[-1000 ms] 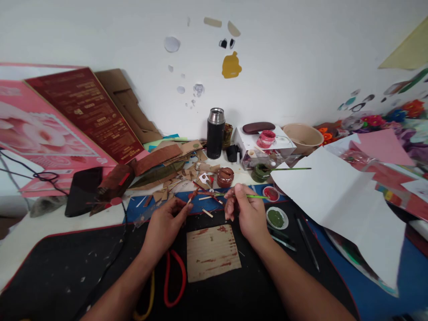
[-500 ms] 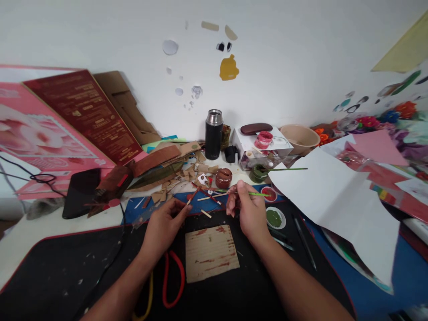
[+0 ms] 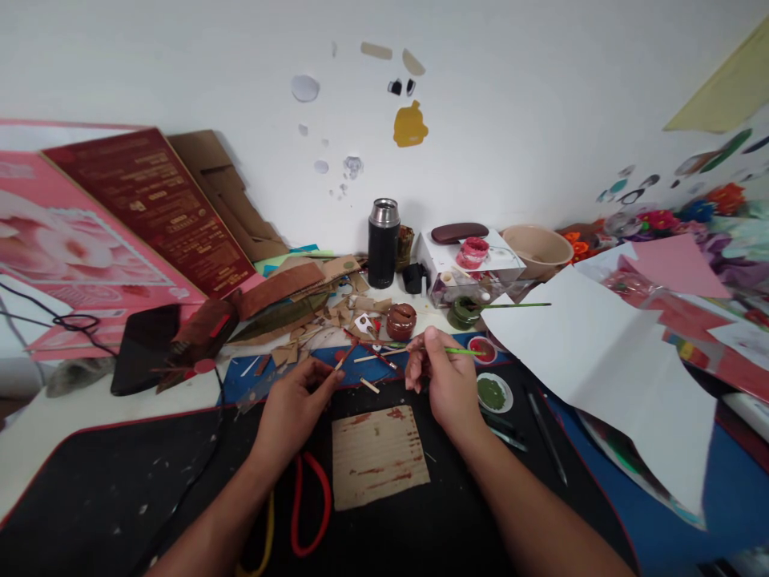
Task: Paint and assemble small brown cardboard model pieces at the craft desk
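Beneath our left fingers (image 3: pixel 325 379), pinching a stick (image 3: pixel 344 356), and right fingers (image 3: pixel 413 374), gripping a brush (image 3: pixel 462 351), lies a black mat (image 3: pixel 384 541), white wall (image 3: pixel 510 120) beyond, both grips unchanged from a second ago.

Held stick (image 3: pixel 347 353) looks wooden, cardbd. sq. (image 3: pixel 380 457) matt/ridged, flask neck (image 3: pixel 384 212) shiny metal.

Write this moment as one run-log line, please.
left hand: holds thin stick; right hand: holds green paintbrush; between forearms: paint-stained cardboard; beyond hands: reddish-brown jar
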Motion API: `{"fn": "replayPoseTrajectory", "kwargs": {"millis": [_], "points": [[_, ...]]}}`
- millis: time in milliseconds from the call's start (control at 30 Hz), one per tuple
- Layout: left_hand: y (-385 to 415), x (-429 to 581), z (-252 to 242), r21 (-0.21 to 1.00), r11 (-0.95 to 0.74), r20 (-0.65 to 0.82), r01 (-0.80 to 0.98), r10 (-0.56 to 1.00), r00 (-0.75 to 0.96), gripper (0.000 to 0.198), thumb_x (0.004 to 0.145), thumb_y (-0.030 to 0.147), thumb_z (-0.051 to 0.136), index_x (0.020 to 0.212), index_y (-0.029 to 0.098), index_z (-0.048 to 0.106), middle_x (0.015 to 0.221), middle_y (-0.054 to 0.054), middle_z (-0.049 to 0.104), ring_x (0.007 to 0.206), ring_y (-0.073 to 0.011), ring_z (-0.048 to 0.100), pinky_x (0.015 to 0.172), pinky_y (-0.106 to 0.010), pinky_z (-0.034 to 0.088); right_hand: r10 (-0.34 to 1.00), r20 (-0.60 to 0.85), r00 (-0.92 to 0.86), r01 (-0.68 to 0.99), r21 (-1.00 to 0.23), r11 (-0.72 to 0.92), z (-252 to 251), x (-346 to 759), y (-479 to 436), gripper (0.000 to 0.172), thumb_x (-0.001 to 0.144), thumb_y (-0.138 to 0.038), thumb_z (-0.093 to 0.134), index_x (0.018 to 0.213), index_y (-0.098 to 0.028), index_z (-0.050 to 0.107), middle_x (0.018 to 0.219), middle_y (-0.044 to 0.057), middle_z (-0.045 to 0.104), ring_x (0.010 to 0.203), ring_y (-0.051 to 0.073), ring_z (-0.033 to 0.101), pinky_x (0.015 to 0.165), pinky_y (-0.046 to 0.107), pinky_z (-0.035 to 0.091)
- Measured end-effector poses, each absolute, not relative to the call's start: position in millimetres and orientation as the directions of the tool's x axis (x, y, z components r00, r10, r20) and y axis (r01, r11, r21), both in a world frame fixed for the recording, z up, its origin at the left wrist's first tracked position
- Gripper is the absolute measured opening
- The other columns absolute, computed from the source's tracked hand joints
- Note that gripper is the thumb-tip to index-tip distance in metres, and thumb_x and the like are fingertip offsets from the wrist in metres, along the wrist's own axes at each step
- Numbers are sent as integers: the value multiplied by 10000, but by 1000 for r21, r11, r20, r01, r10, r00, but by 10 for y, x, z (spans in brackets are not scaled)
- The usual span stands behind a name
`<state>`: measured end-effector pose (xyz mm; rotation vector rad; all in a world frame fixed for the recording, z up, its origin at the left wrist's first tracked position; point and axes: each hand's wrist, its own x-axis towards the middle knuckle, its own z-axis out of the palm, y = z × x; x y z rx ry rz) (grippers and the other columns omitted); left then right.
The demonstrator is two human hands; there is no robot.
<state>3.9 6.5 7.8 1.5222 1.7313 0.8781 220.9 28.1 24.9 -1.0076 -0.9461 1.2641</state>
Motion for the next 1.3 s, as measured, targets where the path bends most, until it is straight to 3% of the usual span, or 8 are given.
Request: {"fn": "replayPoseTrajectory", "kwargs": {"millis": [533, 833, 1033, 1300], "points": [[62, 54, 99, 856, 110, -69, 505, 993, -100, 422, 848, 641, 614, 714, 242, 617, 535, 21, 613, 518, -187, 586, 544, -285, 431, 999, 16, 44, -265, -964, 27, 264, 2190, 253, 536, 912, -706, 688, 763, -191, 674, 473, -31, 569, 392, 122, 553, 377, 204, 364], [65, 0, 114, 831, 97, -69, 547, 995, -72, 435, 866, 650, 593, 734, 238, 630, 556, 16, 633, 518, -180, 571, 543, -280, 412, 990, 45, 130, -277, -957, 80, 208, 2261, 343, 524, 924, -702, 675, 776, -199, 680, 479, -40, 562, 392, 119, 540, 377, 209, 360], [-9, 24, 349, 731, -12, -41, 683, 997, 62, 407, 892, 624, 565, 764, 250, 659, 651, -10, 696, 591, -207, 617, 584, -296, 405, 989, 59, 132, -304, -948, 97, 213, 2274, 351, 567, 911, -756, 645, 785, -204, 667, 479, -53, 549, 386, 115, 535, 373, 211, 360], [-578, 137, 376, 439, -93, -107, 894, 982, 154, 386, 953, 579, 491, 811, 264, 663, 679, -27, 722, 599, -236, 662, 592, -316, 358, 989, 91, 120, -287, -950, 122, 301, 2279, 319, 570, 911, -764, 630, 767, -213, 656, 467, -59, 546, 379, 105, 524, 380, 216, 353]]}}
